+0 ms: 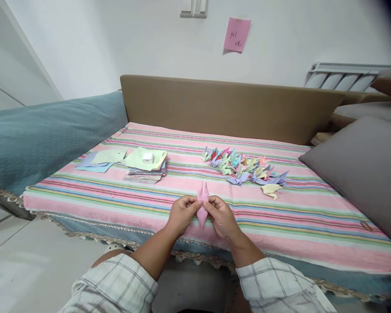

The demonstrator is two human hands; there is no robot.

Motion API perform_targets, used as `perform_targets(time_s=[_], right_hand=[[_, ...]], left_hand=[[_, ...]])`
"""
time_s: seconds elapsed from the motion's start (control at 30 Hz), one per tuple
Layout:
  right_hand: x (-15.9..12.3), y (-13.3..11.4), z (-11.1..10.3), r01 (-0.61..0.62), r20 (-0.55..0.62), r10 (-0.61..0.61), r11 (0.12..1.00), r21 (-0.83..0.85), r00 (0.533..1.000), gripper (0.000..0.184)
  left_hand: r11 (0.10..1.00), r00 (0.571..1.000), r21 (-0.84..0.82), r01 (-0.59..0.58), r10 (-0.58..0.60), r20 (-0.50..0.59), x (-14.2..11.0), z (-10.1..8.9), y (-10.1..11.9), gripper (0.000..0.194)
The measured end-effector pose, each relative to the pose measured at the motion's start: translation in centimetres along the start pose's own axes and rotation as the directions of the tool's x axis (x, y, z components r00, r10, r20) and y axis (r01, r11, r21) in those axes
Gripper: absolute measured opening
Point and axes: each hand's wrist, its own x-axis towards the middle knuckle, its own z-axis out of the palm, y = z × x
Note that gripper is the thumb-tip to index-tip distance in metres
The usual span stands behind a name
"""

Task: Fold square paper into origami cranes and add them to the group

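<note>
A pink folded paper crane, with two narrow points upward and one wider point downward, is held between my two hands over the front of the striped cloth. My left hand pinches its left side between thumb and fingers. From the other side, my right hand grips it in the same way, the thumbs almost meeting at its middle. Beyond my hands to the right lies a cluster of finished paper cranes in many colours. One pale yellow crane rests at the near edge of that cluster.
On the left stands a stack of square paper with a small white box on top. Loose blue and green sheets lie beside it. A grey cushion leans at the right, and the brown backrest runs behind.
</note>
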Motion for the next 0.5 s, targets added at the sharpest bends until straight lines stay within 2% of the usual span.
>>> perform_targets(time_s=[0.2, 0.5], right_hand=[[-0.04, -0.17, 0.23, -0.032, 0.000, 0.032, 0.999, 0.007, 0.999, 0.027], [0.04, -0.41, 0.44, -0.071, -0.019, 0.072, 0.997, 0.032, 0.997, 0.026]], left_hand=[[0.999, 1.000, -0.032, 0.025, -0.025, 0.016, -0.04, 0.04, 0.00, 0.030], [0.978, 0.986, -0.146, 0.148, -0.135, 0.099, -0.25, 0.23, 0.10, 0.034]])
